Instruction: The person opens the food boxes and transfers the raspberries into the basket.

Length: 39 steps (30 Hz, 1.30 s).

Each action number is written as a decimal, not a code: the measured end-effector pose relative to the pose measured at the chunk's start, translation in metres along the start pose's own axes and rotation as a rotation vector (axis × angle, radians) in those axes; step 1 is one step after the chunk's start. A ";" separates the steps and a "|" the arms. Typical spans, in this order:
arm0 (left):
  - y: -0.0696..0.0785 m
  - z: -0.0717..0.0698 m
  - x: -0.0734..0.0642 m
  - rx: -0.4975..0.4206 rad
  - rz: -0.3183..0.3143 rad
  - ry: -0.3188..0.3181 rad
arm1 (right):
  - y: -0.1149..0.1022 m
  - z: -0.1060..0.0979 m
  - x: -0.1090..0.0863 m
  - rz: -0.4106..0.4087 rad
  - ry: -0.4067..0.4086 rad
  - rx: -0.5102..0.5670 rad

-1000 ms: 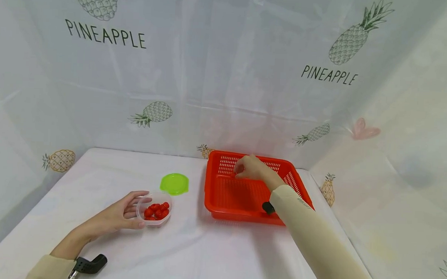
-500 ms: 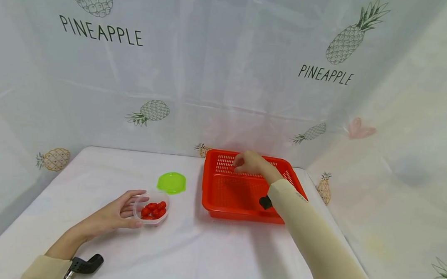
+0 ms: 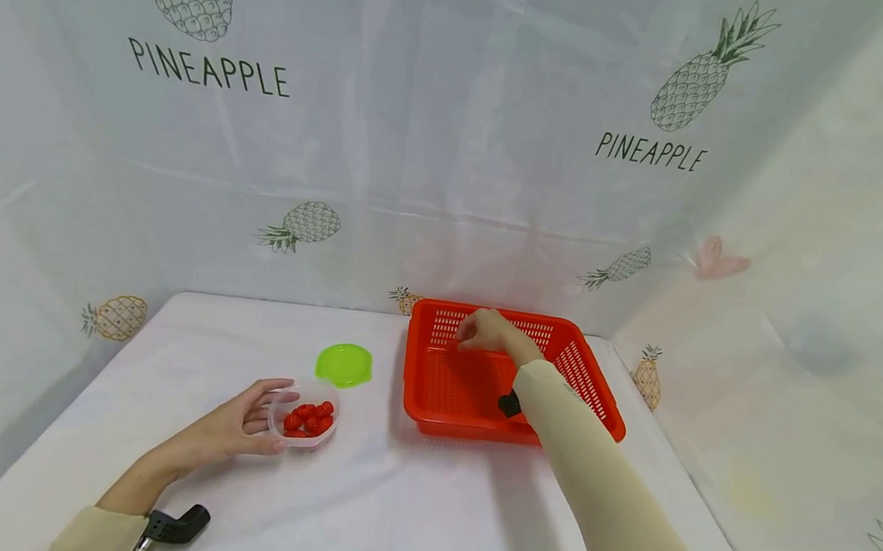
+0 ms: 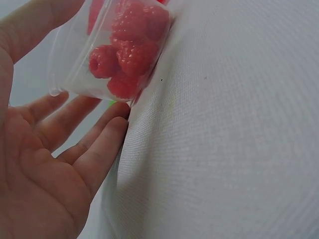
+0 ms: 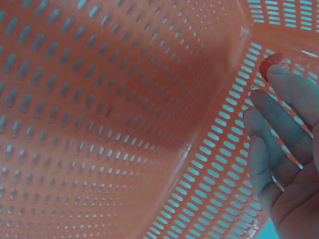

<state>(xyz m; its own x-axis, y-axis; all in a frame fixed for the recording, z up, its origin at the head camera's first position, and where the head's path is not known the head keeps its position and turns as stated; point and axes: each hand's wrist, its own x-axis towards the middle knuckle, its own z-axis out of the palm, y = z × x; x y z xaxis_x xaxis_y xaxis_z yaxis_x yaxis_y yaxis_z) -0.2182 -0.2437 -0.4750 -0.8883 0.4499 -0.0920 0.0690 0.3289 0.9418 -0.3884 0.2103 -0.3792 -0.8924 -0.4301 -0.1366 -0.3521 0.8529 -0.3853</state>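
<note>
My left hand [image 3: 231, 424] holds a small clear plastic tub [image 3: 315, 388], thumb at its near side and fingers round the far side. Several red raspberries [image 3: 311, 422] lie in it; in the left wrist view they show through the tub's wall [image 4: 82, 74]. Over at the right, my right hand [image 3: 487, 331] reaches inside a red slotted basket [image 3: 435, 417]. A single raspberry [image 5: 269, 65] is pinched at the thumb tip in the right wrist view, close to the basket's slotted side. From the head view that berry is hidden by the hand.
Behind the tub lies a bright green lid [image 3: 345, 365] on the white cloth-covered table [image 3: 372, 503]. A pineapple-print curtain [image 3: 462, 145] hangs along the back and the right side. The basket stands near the table's back right corner.
Inside the basket my right hand lifts slightly toward the far side, then comes back a little nearer and left. Left hand and tub stay put; the head view shifts slightly.
</note>
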 end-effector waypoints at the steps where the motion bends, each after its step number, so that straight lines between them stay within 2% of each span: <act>1: 0.000 0.000 0.000 0.005 -0.003 0.003 | 0.000 0.001 0.000 0.011 -0.003 0.001; 13: 0.001 0.002 -0.001 0.009 -0.008 0.003 | 0.008 0.016 0.005 0.057 -0.019 0.024; 21: 0.001 0.002 -0.002 -0.009 0.002 -0.004 | 0.009 0.023 0.009 0.022 -0.046 -0.079; 29: 0.001 0.002 -0.001 0.008 0.001 0.001 | 0.009 0.026 0.009 0.055 -0.054 -0.098; 34: -0.001 0.002 -0.001 0.000 -0.003 0.001 | 0.004 0.018 0.004 0.060 -0.068 -0.097; 39: -0.001 0.001 0.000 0.015 -0.002 0.006 | -0.009 -0.007 -0.008 -0.014 -0.061 -0.120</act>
<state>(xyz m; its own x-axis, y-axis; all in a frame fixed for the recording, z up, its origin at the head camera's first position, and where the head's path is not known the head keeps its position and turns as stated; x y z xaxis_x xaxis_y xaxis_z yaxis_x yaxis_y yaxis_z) -0.2175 -0.2437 -0.4761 -0.8911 0.4445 -0.0920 0.0739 0.3420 0.9368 -0.3802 0.2083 -0.3687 -0.8696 -0.4565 -0.1883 -0.3991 0.8742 -0.2766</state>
